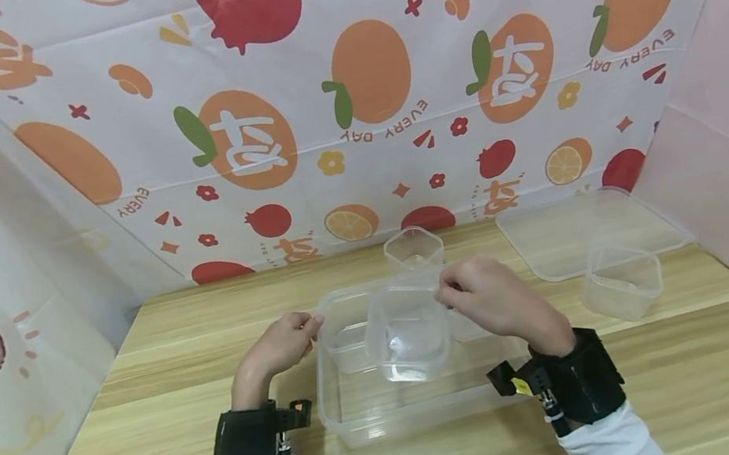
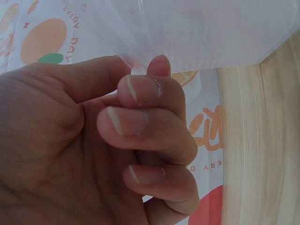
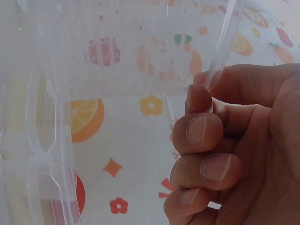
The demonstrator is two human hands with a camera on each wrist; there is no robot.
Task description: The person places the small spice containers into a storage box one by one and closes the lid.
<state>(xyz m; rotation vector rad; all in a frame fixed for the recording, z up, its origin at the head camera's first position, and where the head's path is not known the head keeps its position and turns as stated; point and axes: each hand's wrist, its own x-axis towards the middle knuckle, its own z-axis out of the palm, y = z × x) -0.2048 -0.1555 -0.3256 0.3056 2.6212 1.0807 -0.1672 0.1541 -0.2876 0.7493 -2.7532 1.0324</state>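
Note:
A large clear plastic box (image 1: 395, 423) lies on the table before me. At its left side, my left hand (image 1: 279, 348) pinches the edge of a clear container (image 1: 347, 345) between thumb and forefinger. In the left wrist view, the thumb and forefinger meet at a corner of this clear plastic (image 2: 211, 33). My right hand (image 1: 493, 298) pinches the rim of a small clear container (image 1: 410, 335), which looks tilted over the large box. The right wrist view shows its rim (image 3: 225, 44) between thumb and forefinger, with the other fingers curled below.
Behind the large box stands another small clear container (image 1: 414, 249). On the right a further small container (image 1: 622, 284) stands by a flat clear lid (image 1: 593, 227). A fruit-patterned cloth (image 1: 391, 167) hangs at the table's back edge.

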